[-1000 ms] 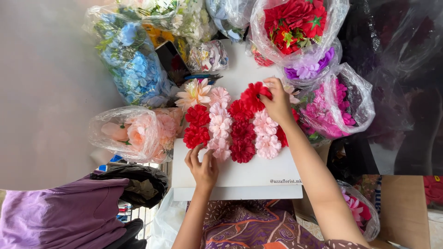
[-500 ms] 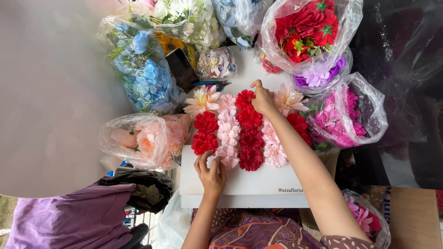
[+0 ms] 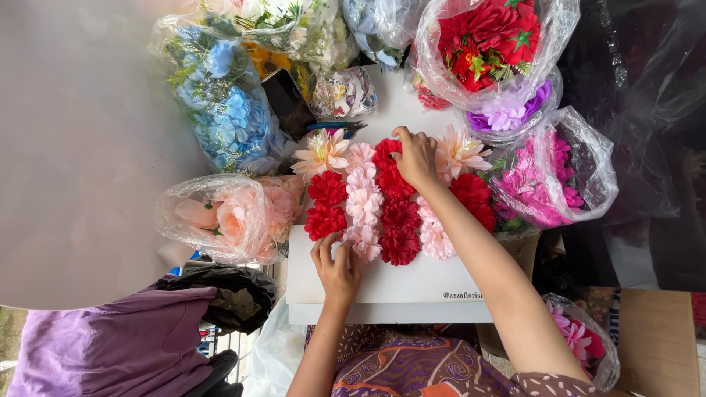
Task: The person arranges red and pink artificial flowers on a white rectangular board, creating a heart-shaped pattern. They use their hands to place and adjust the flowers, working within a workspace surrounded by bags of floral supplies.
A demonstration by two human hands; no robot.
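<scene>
On the white board (image 3: 412, 283) lay columns of red and pink fabric flowers; the right hand (image 3: 415, 156) pressed on the far red flower (image 3: 387, 153) of the middle column, fingers curled together over its petals; the left hand (image 3: 338, 266) rested at the near end, fingers slightly apart, touching a pale pink flower (image 3: 365, 239); these blooms looked light, soft and easily crushed, best taken at the base rather than the petals; bagged blue flowers (image 3: 224, 110) sat far left.
</scene>
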